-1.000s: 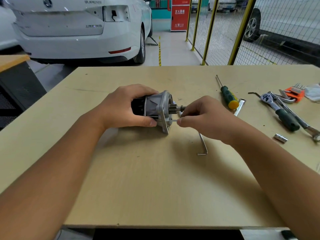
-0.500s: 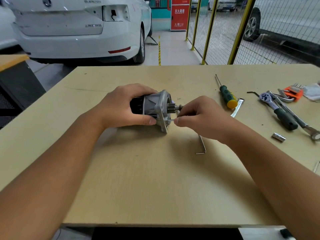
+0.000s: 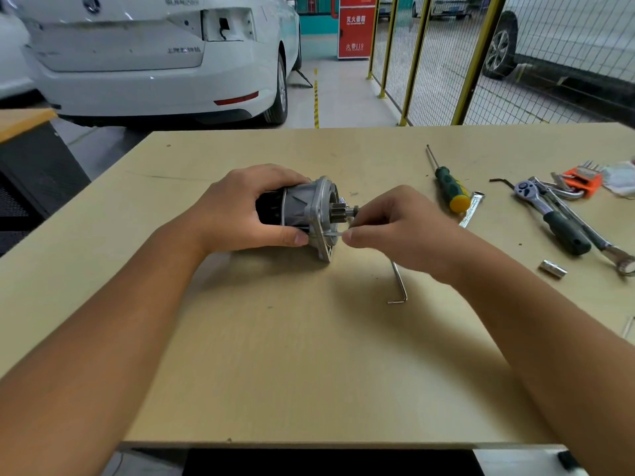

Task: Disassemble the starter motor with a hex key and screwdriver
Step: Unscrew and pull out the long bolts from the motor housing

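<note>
The starter motor [image 3: 302, 207] lies on its side on the wooden table [image 3: 309, 355], its black body to the left and its silver flange and pinion gear to the right. My left hand [image 3: 240, 211] grips the body from above. My right hand [image 3: 388, 231] pinches a thin silver bolt [image 3: 335, 234] that sticks out of the flange's lower part. A silver hex key [image 3: 398, 285] lies on the table just below my right hand. The green screwdriver [image 3: 450, 188] with a yellow butt lies to the right, untouched.
A ratchet with a dark green grip [image 3: 553, 218], a spanner [image 3: 598, 242], a loose socket [image 3: 552, 268] and an orange hex key set [image 3: 584, 178] lie at the table's right. A flat metal piece [image 3: 472, 209] rests by the screwdriver. A white car and a mesh fence stand behind.
My right hand's fingertips have shifted slightly on the bolt at the flange. My left hand and the motor stay put.
</note>
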The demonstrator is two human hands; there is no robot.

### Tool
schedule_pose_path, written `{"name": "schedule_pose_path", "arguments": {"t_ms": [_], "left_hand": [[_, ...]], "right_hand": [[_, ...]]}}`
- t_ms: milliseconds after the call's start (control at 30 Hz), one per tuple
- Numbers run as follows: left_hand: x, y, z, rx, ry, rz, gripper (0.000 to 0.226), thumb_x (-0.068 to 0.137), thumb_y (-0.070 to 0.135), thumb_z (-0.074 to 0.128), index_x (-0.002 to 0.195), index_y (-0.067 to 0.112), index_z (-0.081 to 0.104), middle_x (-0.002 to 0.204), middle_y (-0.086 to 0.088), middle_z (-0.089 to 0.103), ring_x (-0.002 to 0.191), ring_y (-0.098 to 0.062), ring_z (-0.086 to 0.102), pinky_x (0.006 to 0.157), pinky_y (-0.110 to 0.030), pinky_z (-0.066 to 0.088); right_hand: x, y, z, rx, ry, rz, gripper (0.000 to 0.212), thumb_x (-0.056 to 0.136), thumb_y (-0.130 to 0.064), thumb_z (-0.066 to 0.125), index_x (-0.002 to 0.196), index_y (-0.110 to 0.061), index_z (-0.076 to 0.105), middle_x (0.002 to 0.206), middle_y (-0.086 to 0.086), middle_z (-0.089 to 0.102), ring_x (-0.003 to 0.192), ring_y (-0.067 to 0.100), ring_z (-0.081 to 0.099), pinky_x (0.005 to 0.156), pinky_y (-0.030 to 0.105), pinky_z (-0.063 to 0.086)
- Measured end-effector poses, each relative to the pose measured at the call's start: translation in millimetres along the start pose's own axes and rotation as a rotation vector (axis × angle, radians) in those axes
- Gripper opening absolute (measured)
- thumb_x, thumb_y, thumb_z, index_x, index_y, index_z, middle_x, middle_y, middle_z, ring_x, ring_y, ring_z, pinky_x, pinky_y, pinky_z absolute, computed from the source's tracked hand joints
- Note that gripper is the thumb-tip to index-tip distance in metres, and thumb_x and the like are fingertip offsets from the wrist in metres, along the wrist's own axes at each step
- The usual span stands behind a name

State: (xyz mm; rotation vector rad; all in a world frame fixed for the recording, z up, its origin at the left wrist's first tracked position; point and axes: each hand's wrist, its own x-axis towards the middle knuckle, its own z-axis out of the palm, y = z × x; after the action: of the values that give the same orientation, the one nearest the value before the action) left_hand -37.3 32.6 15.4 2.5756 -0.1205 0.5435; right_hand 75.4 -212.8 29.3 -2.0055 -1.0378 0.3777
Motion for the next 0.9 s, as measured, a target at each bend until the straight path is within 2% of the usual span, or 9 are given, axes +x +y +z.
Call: {"name": "schedule_pose_path", "arguments": {"t_ms": [200,333,433,533,667,800,900], "left_hand": [[0.0,1.4,0.6,-0.005,0.012,-0.013,0.069,0.066,0.071,0.08,0.127,0.051,0.057,0.126,0.027,0.064,0.123,-0.008,0.061,0.103,-0.05,0.051],[-0.2,2.6,0.8,-0.011,0.014,-0.019,0.071,0.066,0.07,0.08,0.129,0.047,0.059,0.126,0.025,0.065,0.123,-0.009,0.061,0.103,-0.05,0.05],[-0.1,4.0,1.6,-0.013,0.022,-0.018,0.073,0.065,0.07,0.08,0.13,0.045,0.06,0.125,0.023,0.065,0.122,-0.012,0.062,0.102,-0.05,0.051],[0.6,3.7,1.5,-0.023,0.018,-0.018,0.072,0.065,0.071,0.081,0.129,0.043,0.063,0.124,0.022,0.066,0.121,-0.013,0.062,0.101,-0.05,0.051],[1.3,2.4,1.0,-0.036,0.02,-0.013,0.073,0.064,0.077,0.08,0.128,0.046,0.062,0.125,0.024,0.065,0.121,-0.011,0.062,0.103,-0.05,0.05],[1.8,3.3,0.0,-0.05,0.015,-0.022,0.073,0.063,0.085,0.074,0.127,0.051,0.058,0.126,0.028,0.063,0.123,-0.009,0.061,0.105,-0.049,0.05],[1.6,2.0,-2.0,-0.025,-0.009,-0.03,0.078,0.06,0.074,0.082,0.129,0.05,0.057,0.128,0.029,0.062,0.125,-0.006,0.06,0.107,-0.049,0.049]], "right_hand": [[1.1,4.2,5.0,0.062,0.017,-0.031,0.019,0.085,-0.021,0.078,0.073,-0.006,0.076,0.053,0.001,0.043,0.045,0.009,0.031,0.042,0.019,0.026],[0.9,2.5,9.3,0.019,0.032,-0.06,0.019,0.086,-0.02,0.077,0.071,-0.009,0.076,0.046,-0.009,0.041,0.041,0.006,0.031,0.04,0.015,0.024],[1.9,3.9,8.4,0.006,0.039,-0.047,0.021,0.086,-0.02,0.077,0.071,-0.006,0.075,0.047,-0.008,0.039,0.041,0.007,0.03,0.04,0.015,0.024],[2.7,1.8,7.6,-0.065,0.036,-0.09,0.019,0.086,-0.021,0.077,0.07,-0.011,0.076,0.047,-0.008,0.045,0.044,0.007,0.035,0.043,0.015,0.028],[3.1,-1.9,4.0,-0.222,0.039,-0.209,0.018,0.088,-0.024,0.075,0.074,-0.012,0.077,0.054,-0.002,0.056,0.051,0.01,0.043,0.047,0.02,0.032],[0.6,-3.5,2.4,-0.365,0.052,-0.324,0.019,0.09,-0.026,0.072,0.08,-0.011,0.078,0.067,0.007,0.067,0.063,0.024,0.055,0.059,0.037,0.043],[2.2,-3.3,3.9,-0.323,0.067,-0.274,0.019,0.089,-0.026,0.073,0.079,-0.011,0.078,0.066,0.007,0.065,0.06,0.019,0.053,0.055,0.031,0.04]]}}
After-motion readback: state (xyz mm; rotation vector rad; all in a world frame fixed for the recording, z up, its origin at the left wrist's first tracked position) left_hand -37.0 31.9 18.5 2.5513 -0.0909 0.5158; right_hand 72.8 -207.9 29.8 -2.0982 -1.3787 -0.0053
